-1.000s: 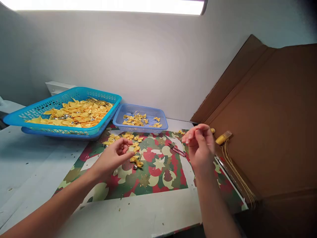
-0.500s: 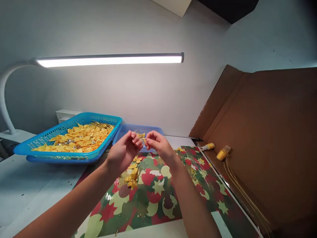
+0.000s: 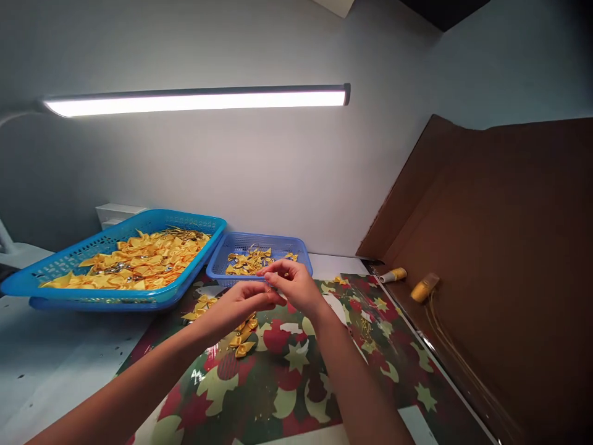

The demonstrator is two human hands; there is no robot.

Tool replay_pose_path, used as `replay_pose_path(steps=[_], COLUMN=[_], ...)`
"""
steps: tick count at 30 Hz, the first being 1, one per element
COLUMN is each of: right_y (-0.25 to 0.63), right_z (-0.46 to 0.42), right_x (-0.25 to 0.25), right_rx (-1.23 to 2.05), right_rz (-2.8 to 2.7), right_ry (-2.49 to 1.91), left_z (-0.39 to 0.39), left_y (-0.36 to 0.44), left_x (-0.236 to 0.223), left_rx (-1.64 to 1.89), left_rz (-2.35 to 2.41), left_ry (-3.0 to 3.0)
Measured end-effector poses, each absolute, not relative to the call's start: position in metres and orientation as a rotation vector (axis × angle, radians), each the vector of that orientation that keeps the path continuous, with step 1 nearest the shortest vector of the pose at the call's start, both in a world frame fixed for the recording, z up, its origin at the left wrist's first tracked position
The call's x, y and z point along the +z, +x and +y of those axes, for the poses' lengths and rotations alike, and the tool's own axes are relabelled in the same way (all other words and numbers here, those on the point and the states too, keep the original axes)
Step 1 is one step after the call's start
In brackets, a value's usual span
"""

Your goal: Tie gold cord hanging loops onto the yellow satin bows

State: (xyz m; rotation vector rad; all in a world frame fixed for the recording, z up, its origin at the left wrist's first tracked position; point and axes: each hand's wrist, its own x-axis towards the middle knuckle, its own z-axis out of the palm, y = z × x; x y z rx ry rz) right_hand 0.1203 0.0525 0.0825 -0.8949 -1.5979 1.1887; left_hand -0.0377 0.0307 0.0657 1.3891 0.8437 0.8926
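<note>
My left hand (image 3: 245, 301) and my right hand (image 3: 296, 285) meet above the patterned mat (image 3: 278, 402), fingertips close together. Both are closed in a pinch; whatever lies between the fingers is too small to make out. Beneath and beside my left hand, several yellow ribbon bows (image 3: 241, 347) rest on the mat, partly covered by my wrist. Just behind the hands stands a small blue-violet basket (image 3: 303, 247) with more yellow bows (image 3: 250, 262) in it.
A larger blue basket (image 3: 60, 264), heaped with yellow bows, stands at the left under a lit lamp bar (image 3: 199, 101). An open cardboard box (image 3: 500, 247) borders the right side. Two yellow-and-white spools (image 3: 393, 275) and gold cords (image 3: 447, 334) lie there.
My left hand has turned palm-down and its fingers have extended toward my right hand. My right hand has dipped slightly. The view has shifted a little, uncovering more bows and the small basket.
</note>
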Motion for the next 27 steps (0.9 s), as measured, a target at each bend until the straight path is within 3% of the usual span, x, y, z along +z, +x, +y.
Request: replay_pose_path(steps=[5,12,18,24,27], right_y=[0.128,0.119,0.118,0.122,0.119], right_z=[0.056,0.043,0.042,0.046,0.044], right_x=[0.082,0.086,0.085,0.086,0.085], right_rx=[0.755,0.583,0.561,0.608,0.547], right_rz=[-1.672,-1.93,-1.807,-1.683,-1.517], right_ry=[-1.062,-0.947,-0.961,-0.984,-1.032], left_z=[0.031,0.027,0.027,0.029,0.028], left_y=[-0.036,-0.036,-0.042,-0.046,-0.045], left_x=[0.073,0.082,0.085,0.084,0.087], left_rx=[1.117,1.28,1.273,0.969,1.033], left_rz=[0.851,0.931,1.008,0.964,0.947], left_ry=[1.131,1.175,1.22,1.303,1.21])
